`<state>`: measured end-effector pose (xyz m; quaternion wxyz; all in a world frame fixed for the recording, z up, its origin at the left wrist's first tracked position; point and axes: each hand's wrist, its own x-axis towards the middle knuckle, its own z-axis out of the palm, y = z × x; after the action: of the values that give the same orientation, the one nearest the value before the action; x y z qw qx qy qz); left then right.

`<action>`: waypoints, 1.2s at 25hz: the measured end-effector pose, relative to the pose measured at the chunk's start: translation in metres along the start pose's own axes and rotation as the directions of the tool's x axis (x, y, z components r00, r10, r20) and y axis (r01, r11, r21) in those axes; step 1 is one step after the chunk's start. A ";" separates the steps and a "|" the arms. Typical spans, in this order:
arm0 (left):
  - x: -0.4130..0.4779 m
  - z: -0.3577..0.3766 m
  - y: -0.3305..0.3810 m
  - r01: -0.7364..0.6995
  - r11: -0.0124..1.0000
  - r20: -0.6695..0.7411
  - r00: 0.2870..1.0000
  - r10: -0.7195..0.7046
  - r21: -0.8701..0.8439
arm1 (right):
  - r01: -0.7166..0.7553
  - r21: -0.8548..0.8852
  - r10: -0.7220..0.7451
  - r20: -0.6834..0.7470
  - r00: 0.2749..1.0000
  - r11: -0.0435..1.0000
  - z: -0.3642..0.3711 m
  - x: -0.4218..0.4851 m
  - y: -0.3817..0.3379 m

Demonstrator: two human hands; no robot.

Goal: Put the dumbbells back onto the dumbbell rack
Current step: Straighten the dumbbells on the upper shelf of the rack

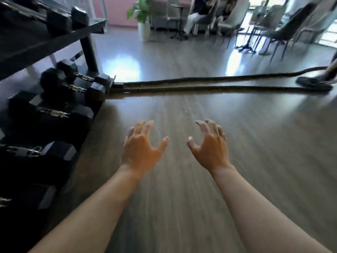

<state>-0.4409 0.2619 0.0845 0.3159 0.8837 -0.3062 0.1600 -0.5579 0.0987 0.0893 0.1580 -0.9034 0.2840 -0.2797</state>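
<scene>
Both bare hands are held out over the grey-brown wood-plank floor (182, 198), palms down, fingers spread and slightly curled; nothing is gripped in the left hand (142, 148) or the right hand (209, 147).

The black metal dumbbell rack (54, 41) is seen at the left edge, with an upper shelf and a lower tier near floor level. Black hexagonal rubber-headed dumbbells with chrome handles (76, 84) are lying on the lower tier, more on the shelf above; the picture is blurred, so exact seating on the rails cannot be told.

No loose dumbbell is seen on the open floor ahead of the hands. Only a thick dark braided battle rope (200, 84) is laid across the floor, running from the rack's foot toward the right.

Key relation: every visible dumbbell lies to the left of both hands, so the left hand is nearer. Handle axes of the lower-tier dumbbells are seen running roughly left-right across the view, so a grip would be closed across the handle from above.

Judged: between carries, or nearly finished; any remaining dumbbell is out of view.
</scene>
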 end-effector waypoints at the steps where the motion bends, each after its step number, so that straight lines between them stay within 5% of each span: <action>1: 0.018 -0.019 0.029 -0.044 0.999 0.027 0.999 0.044 -0.012 | -0.006 -0.047 0.004 -0.036 0.999 0.999 -0.040 0.016 -0.003; 7: 0.169 -0.212 0.188 -0.227 0.974 -0.042 0.973 0.227 -0.007 | 0.081 -0.208 -0.124 -0.203 0.971 0.975 -0.281 0.138 -0.092; 13: 0.309 -0.460 0.319 -0.282 0.959 -0.174 0.944 0.281 0.018 | 0.190 -0.118 -0.218 -0.306 0.927 0.975 -0.516 0.267 -0.229; 17: 0.343 -0.573 0.346 -0.210 0.975 -0.205 0.954 0.220 0.070 | 0.283 0.002 -0.266 -0.333 0.905 0.959 -0.606 0.317 -0.312; 23: 0.358 -0.647 0.311 -0.058 0.989 -0.359 0.928 0.102 0.133 | 0.464 0.060 -0.426 -0.305 0.852 0.884 -0.612 0.354 -0.392; 30: 0.388 -0.661 0.179 0.173 0.975 -0.474 0.876 -0.089 0.136 | 0.546 0.201 -0.506 -0.221 0.834 0.813 -0.499 0.416 -0.483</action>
<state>-0.3199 0.4154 0.8474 0.3115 0.8625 -0.1458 0.3712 -0.3666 0.1661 0.8729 0.1664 -0.8936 -0.0043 -0.4168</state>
